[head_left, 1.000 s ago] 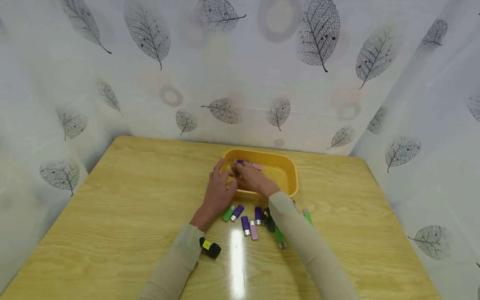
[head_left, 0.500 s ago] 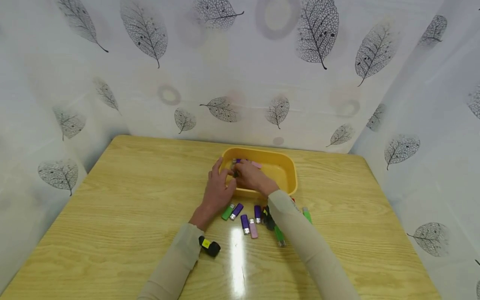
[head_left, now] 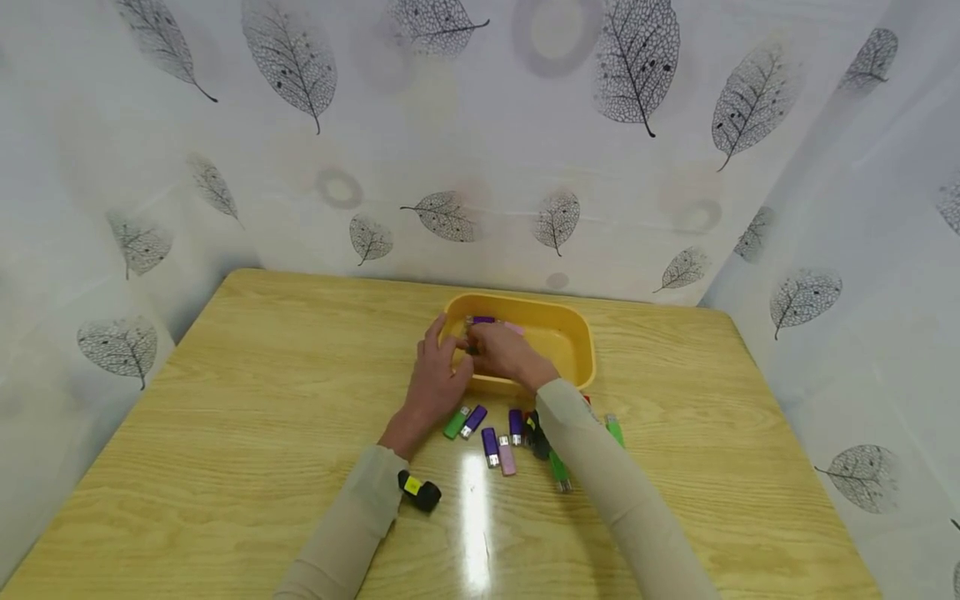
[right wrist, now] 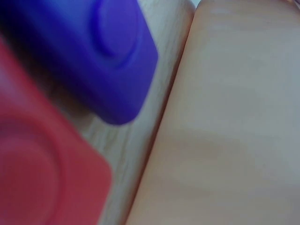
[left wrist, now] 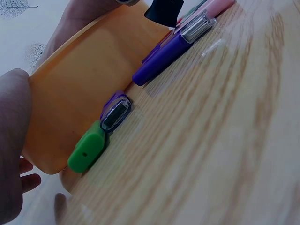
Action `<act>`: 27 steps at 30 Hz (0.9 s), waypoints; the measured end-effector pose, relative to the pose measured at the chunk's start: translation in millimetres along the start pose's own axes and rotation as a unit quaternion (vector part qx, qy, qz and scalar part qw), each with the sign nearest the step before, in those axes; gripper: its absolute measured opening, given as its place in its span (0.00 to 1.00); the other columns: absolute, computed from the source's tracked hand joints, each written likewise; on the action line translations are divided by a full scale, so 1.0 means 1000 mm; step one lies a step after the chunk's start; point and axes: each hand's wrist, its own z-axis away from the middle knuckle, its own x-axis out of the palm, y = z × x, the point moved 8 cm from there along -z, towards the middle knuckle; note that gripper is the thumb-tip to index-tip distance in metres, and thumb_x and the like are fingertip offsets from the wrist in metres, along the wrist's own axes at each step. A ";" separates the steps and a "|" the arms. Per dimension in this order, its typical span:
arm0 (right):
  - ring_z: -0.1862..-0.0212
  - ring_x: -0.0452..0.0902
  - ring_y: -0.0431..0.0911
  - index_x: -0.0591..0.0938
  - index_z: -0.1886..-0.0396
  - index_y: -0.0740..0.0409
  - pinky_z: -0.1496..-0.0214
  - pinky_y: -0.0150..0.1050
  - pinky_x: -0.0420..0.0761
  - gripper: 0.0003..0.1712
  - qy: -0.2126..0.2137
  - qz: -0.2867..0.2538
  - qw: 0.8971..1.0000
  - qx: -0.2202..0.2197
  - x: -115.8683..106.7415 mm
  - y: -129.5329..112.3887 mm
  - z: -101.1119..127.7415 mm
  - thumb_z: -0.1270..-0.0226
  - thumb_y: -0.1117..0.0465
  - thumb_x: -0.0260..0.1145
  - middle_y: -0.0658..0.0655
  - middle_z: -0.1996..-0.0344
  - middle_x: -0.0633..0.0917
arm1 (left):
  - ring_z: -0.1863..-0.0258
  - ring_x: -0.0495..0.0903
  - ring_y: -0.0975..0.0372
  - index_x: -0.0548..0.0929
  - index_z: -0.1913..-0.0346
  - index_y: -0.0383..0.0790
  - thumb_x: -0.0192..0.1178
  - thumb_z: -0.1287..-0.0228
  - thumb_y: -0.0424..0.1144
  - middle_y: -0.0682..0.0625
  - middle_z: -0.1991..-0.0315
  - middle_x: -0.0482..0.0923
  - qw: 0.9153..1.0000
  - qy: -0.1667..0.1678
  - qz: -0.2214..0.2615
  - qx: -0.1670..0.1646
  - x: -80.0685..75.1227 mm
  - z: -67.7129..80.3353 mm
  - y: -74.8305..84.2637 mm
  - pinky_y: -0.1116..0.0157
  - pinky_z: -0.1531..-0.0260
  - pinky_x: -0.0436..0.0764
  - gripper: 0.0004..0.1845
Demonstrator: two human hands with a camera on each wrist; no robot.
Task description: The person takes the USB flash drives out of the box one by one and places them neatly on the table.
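Head view high above table (head_left: 225, 400), wrist views low, close, sharing yellow tray (head_left: 577, 350).

No writing, brand, number or sign can be read anywhere in these views. A small yellow patch (head_left: 412, 487) is seen on the black object (head_left: 421, 492) lying on the table (head_left: 225, 433), but it is too small for any mark on it to be made out. The USB sticks (head_left: 491, 446) in front of the yellow tray (head_left: 577, 333) are shown as plain coloured shells, and in the left wrist view the green stick (left wrist: 88, 151) and the purple stick (left wrist: 161, 58) are seen blank. The purple shell (right wrist: 93, 51) in the right wrist view is blurred, with only a round dimple visible.
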 end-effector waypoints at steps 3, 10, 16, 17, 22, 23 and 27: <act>0.60 0.78 0.46 0.81 0.57 0.59 0.54 0.41 0.79 0.16 -0.011 0.001 1.000 0.011 0.000 0.001 0.000 0.37 0.53 0.71 0.55 0.61 0.84 | 0.36 0.64 0.43 0.78 0.55 0.36 0.50 0.35 0.44 0.41 0.22 0.50 1.000 0.001 0.002 0.004 0.000 0.000 0.000 0.45 0.42 0.72 0.15; 0.58 0.77 0.48 0.83 0.55 0.58 0.54 0.41 0.79 0.19 -0.024 0.012 0.999 0.033 0.003 0.004 0.001 0.37 0.50 0.71 0.57 0.57 0.81 | 0.37 0.64 0.43 0.79 0.54 0.36 0.51 0.35 0.43 0.41 0.22 0.50 1.000 0.003 0.007 0.004 0.001 -0.001 -0.001 0.45 0.42 0.71 0.16; 0.58 0.77 0.47 0.82 0.55 0.58 0.54 0.41 0.79 0.18 -0.027 0.012 0.999 0.036 0.005 0.005 0.001 0.37 0.50 0.71 0.56 0.58 0.82 | 0.37 0.65 0.43 0.79 0.54 0.36 0.51 0.35 0.43 0.41 0.23 0.51 1.000 0.005 0.006 0.002 0.000 0.000 0.000 0.46 0.42 0.72 0.15; 0.58 0.77 0.47 0.82 0.55 0.58 0.54 0.41 0.79 0.18 -0.028 0.013 0.999 0.036 0.005 0.005 0.001 0.37 0.50 0.71 0.56 0.58 0.82 | 0.37 0.65 0.44 0.79 0.54 0.36 0.51 0.35 0.43 0.41 0.23 0.51 1.000 0.004 0.004 0.002 0.000 0.000 0.000 0.46 0.42 0.72 0.15; 0.58 0.76 0.47 0.83 0.55 0.58 0.53 0.41 0.79 0.19 -0.031 0.016 0.999 0.042 0.006 0.007 0.001 0.37 0.49 0.70 0.55 0.59 0.82 | 0.38 0.66 0.44 0.79 0.54 0.38 0.52 0.35 0.43 0.41 0.23 0.51 1.000 0.005 -0.002 0.003 0.000 0.000 0.000 0.47 0.45 0.74 0.15; 0.58 0.76 0.46 0.83 0.54 0.58 0.53 0.40 0.79 0.19 -0.033 0.016 0.998 0.043 0.006 0.008 0.001 0.36 0.48 0.70 0.54 0.59 0.83 | 0.38 0.66 0.44 0.79 0.54 0.38 0.52 0.36 0.43 0.41 0.23 0.51 1.000 0.005 -0.003 0.003 0.001 0.000 0.000 0.47 0.45 0.74 0.15; 0.58 0.76 0.46 0.83 0.54 0.57 0.53 0.40 0.78 0.20 -0.035 0.015 0.998 0.046 0.005 0.009 0.003 0.36 0.47 0.70 0.53 0.60 0.83 | 0.39 0.66 0.44 0.78 0.53 0.38 0.52 0.36 0.43 0.41 0.23 0.51 1.000 0.004 -0.005 0.002 0.000 0.000 0.000 0.47 0.46 0.74 0.14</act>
